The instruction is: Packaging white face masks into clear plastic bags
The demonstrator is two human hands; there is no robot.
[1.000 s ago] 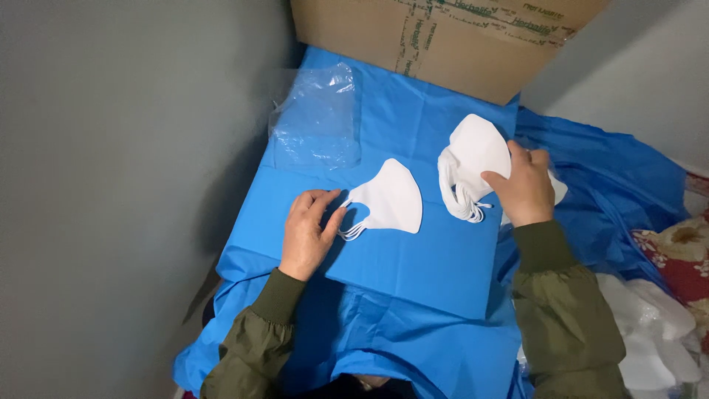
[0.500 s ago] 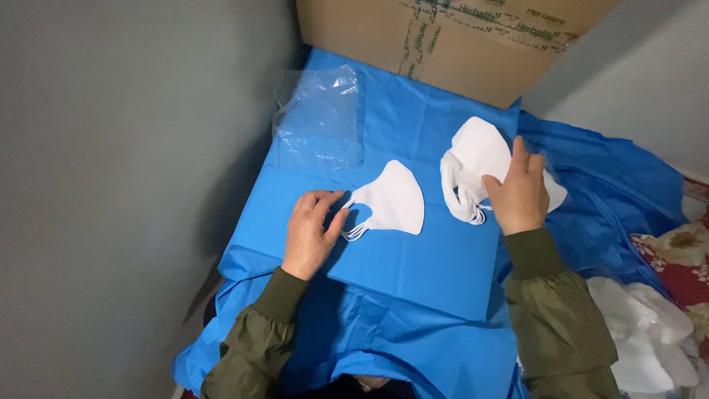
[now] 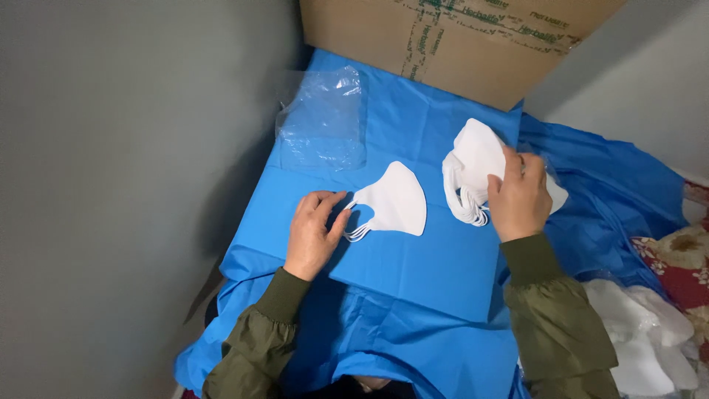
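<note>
A small stack of folded white face masks [image 3: 395, 201] lies in the middle of a blue sheet [image 3: 413, 273]. My left hand [image 3: 314, 233] rests flat on the sheet beside it, fingertips on the ear loops at the stack's left end. My right hand [image 3: 517, 199] lies on top of a larger pile of white masks [image 3: 473, 159] to the right, fingers spread over it. Whether the fingers pinch a mask I cannot tell.
A clear plastic bag [image 3: 325, 118] lies at the sheet's far left. A brown cardboard box [image 3: 450, 41] stands along the far edge. More white material in plastic [image 3: 642, 340] sits at the lower right, beside a patterned red cloth [image 3: 683, 258]. A grey wall [image 3: 111, 185] runs along the left.
My right hand has slid a little lower over the right pile. My left hand stays at the ear loops of the middle stack.
</note>
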